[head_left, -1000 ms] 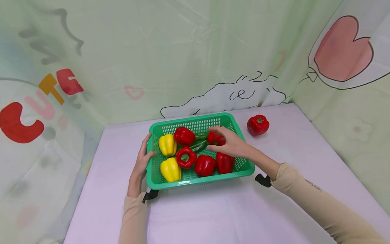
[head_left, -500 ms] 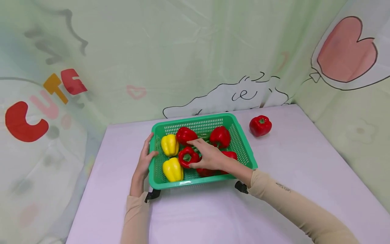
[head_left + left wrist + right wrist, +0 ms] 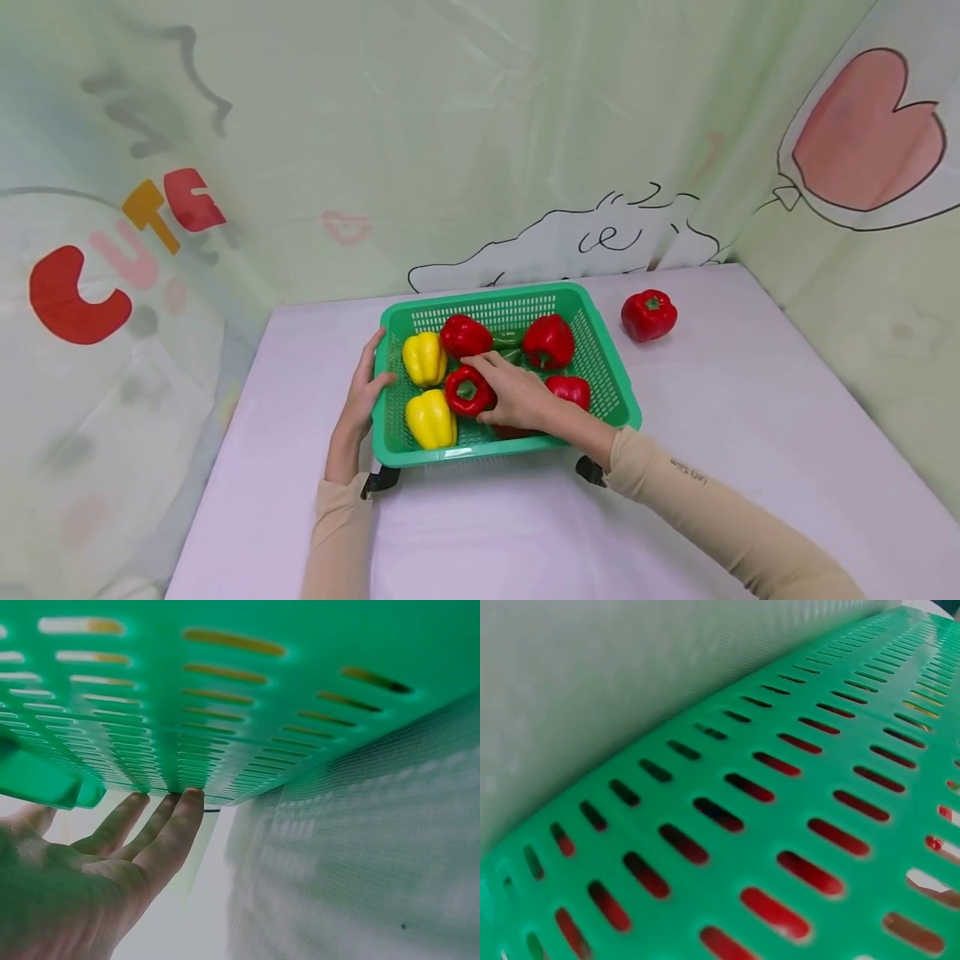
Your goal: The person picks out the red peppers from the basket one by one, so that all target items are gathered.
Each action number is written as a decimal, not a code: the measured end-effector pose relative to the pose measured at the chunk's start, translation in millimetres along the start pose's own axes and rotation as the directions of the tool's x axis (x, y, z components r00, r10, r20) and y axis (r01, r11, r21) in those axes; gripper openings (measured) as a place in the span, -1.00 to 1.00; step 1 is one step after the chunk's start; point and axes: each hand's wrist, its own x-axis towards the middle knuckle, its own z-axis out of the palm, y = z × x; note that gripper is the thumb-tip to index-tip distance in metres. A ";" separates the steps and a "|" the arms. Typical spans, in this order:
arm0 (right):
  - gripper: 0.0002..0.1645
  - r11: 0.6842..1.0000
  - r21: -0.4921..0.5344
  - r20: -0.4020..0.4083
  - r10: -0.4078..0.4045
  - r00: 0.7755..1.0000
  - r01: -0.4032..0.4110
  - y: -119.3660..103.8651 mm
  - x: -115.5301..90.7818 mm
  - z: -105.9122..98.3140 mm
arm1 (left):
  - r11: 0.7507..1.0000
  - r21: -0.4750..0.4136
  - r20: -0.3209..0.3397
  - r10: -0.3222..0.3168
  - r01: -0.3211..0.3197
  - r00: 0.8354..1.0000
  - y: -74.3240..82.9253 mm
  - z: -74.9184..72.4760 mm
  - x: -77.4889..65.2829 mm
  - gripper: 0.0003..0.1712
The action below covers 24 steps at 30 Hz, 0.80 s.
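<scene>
A green plastic basket (image 3: 480, 452) with slotted walls stands on the table. At its left end my left hand (image 3: 360, 396) holds the rim, thumb over the edge; the left wrist view shows its fingers (image 3: 172, 840) against the outside wall. Inside the basket, my right hand (image 3: 521, 396) grips a red bell pepper (image 3: 467, 390), its open stem side facing up. Two yellow bell peppers (image 3: 424, 358) lie to its left. Other red bell peppers (image 3: 548, 340) and green vegetables (image 3: 507, 339) sit around it, one red pepper mostly under my hand. The right wrist view shows only the slotted wall (image 3: 727, 772) clearly.
A single red bell pepper (image 3: 648, 315) stands on the table outside the basket, at the back right. A pale lilac cloth (image 3: 720, 400) covers the table. Printed curtains (image 3: 450, 125) hang close behind and at both sides.
My right hand has moved from the back-right red pepper leftward to the middle red pepper and closed its fingers around it. The left hand stays on the basket's rim.
</scene>
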 end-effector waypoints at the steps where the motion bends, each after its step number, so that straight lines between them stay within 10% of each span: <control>1: 0.00 1.000 -0.007 -0.001 -0.002 1.000 0.002 0.5 0.1 0.7 | 1.000 0.002 0.001 0.000 0.000 1.000 -0.3 -0.1 0.1 -0.09; 24: -0.04 1.000 0.021 -0.117 0.007 0.993 -0.005 1.9 -7.5 -15.9 | 0.999 0.029 -0.002 -0.022 0.022 1.000 0.5 -0.5 -2.0 -0.11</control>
